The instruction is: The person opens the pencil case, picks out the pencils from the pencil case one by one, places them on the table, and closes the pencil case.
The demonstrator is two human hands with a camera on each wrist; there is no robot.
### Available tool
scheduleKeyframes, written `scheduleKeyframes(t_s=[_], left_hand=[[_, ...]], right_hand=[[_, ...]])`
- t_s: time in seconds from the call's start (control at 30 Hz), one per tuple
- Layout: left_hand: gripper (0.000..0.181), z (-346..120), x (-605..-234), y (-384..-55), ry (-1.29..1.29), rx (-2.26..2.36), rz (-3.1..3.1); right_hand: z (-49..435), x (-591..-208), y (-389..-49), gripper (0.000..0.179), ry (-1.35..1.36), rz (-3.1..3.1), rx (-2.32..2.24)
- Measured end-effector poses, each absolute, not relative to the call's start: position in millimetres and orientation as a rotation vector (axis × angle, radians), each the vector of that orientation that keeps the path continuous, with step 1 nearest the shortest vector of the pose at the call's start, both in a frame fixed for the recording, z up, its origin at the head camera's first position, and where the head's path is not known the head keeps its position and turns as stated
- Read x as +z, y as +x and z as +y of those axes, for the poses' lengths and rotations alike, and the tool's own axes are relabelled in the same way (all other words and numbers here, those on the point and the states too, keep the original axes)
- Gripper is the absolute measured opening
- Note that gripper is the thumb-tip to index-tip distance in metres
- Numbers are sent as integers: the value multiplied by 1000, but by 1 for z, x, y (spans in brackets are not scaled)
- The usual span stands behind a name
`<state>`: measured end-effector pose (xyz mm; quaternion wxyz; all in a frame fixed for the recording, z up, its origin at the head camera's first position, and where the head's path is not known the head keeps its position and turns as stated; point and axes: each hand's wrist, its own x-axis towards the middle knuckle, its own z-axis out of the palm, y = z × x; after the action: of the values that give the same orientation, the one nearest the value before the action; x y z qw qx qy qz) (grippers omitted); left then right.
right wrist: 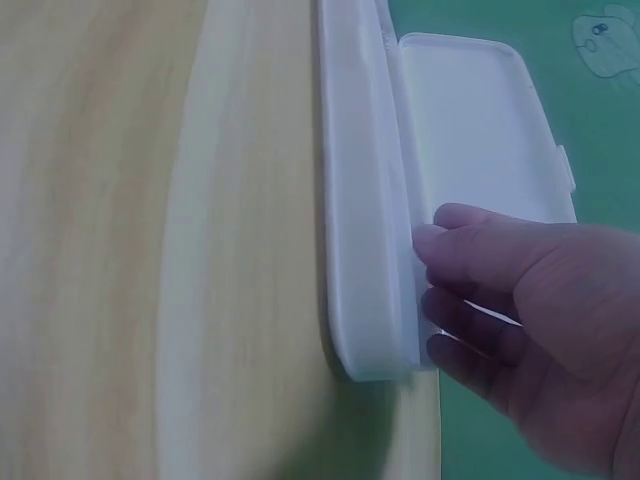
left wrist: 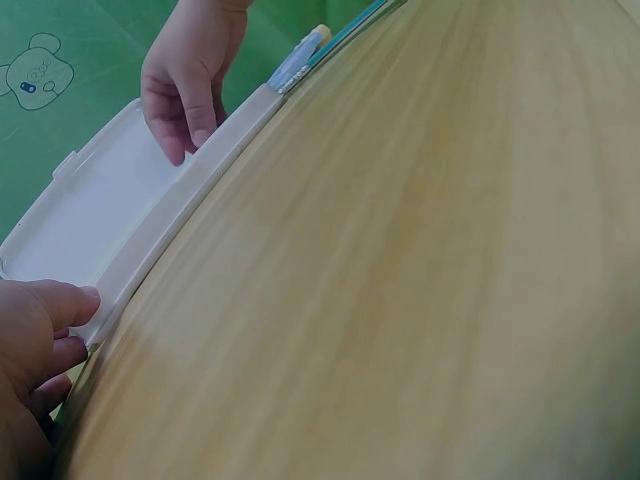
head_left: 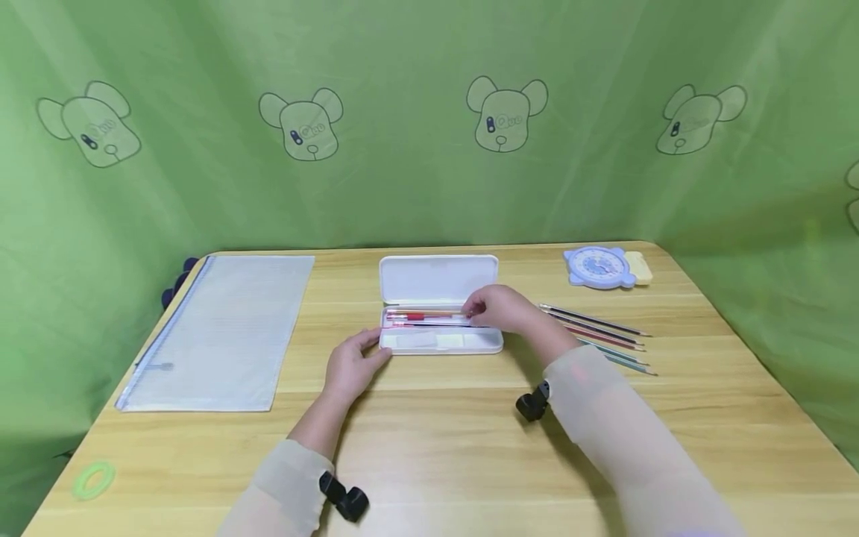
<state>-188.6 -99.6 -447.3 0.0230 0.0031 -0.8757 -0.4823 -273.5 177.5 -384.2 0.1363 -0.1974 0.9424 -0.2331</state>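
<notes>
A white pencil case (head_left: 441,341) lies in the middle of the table, its lid (head_left: 439,277) raised at the back. Pencils (head_left: 421,317), one with a red part, lie along its rear compartment. At the case's left end my left hand (head_left: 350,365) grips the corner, thumb along the front wall (left wrist: 205,185) and the other fingers curled by the end. My right hand (head_left: 499,307) reaches over the right end, fingertips down inside by the pencil ends. Its fingers (right wrist: 470,325) are loosely bent and spread, and nothing shows between them; the case wall hides part of the tips.
Several pencils (head_left: 604,328) fan out on the table right of the case. Behind them sit a blue clock-faced toy (head_left: 599,267) and a pale yellow block (head_left: 639,268). A translucent zip pouch (head_left: 221,335) covers the left side, with a green ring (head_left: 93,480) near the front-left edge.
</notes>
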Motion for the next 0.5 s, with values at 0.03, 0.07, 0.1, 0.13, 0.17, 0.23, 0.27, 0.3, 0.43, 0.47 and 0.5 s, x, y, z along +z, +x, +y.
scheduleKeyframes(t_s=[0.03,0.07,0.1,0.13,0.17,0.23,0.27,0.3,0.43,0.47,0.5], left_hand=[[45,-100,-447,-188,7,-1490,-2712],[45,-99,-447,-188,7,-1489,-2711],[46,-99,-447,-188,9,-1491,-2711],[45,-100,-447,-188,10,-1492,-2708],[45,-100,-447,-188,10,-1492,-2707],[46,-100,-447,-188,11,-1496,-2705],[45,-100,-447,-188,13,-1497,-2704],[46,-100,-447,-188,15,-1498,-2704],[46,-100,-448,-188,17,-1493,-2708],[46,-100,-448,-188,20,-1492,-2708],[46,-100,-448,-189,22,-1491,-2708]], right_hand=[[176,-384,-274,16,-570,2721,-660],[175,-384,-275,16,-575,2715,-642],[174,-384,-276,16,-575,2712,-625],[172,-384,-277,15,-584,2711,-609],[172,-384,-277,15,-586,2711,-596],[170,-384,-279,14,-601,2715,-567],[169,-384,-279,14,-609,2717,-550],[169,-384,-280,14,-615,2719,-535],[167,-384,-281,12,-635,2724,-494],[167,-385,-281,11,-637,2727,-485],[166,-385,-281,11,-636,2730,-479]])
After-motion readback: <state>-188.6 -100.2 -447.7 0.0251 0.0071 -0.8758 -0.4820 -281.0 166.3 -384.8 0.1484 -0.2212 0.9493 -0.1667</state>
